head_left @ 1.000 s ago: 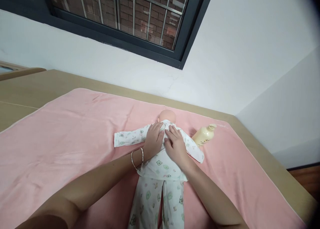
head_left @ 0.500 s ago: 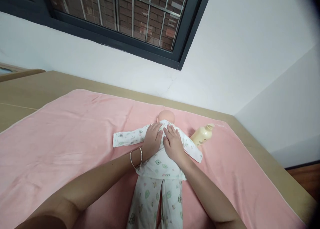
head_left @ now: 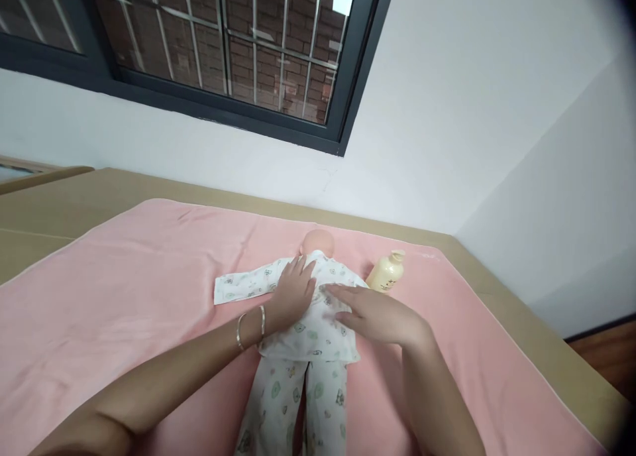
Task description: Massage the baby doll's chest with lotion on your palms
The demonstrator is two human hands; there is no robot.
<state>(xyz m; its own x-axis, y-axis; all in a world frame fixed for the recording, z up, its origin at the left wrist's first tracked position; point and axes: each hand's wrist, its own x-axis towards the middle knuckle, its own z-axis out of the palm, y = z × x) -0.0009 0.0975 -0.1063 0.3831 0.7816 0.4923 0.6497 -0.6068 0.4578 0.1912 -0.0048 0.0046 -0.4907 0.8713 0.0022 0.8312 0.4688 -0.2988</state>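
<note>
A baby doll [head_left: 322,337] in white printed pyjamas lies on a pink blanket [head_left: 149,270], its bald head at the far end and its sleeve stretched out to the left. My left hand [head_left: 293,293], with two bangles at the wrist, rests flat on the left of the doll's upper body, fingers spread. Over the right side of the doll's torso is my right hand [head_left: 380,313], turned sideways with fingers stretched and thumb apart; the fingertips are slightly blurred. That forearm hides most of the doll's right-side sleeve.
A pale yellow pump bottle [head_left: 387,271] stands on the blanket just right of the doll's shoulder. Beyond the blanket runs a tan surface [head_left: 238,197] up to a white wall [head_left: 422,111]. A dark-framed window [head_left: 223,45] with bars is above.
My right hand has come off its flat place on the doll's upper body and swung round, pointing left. The left hand stays on the doll. The view has shifted slightly.
</note>
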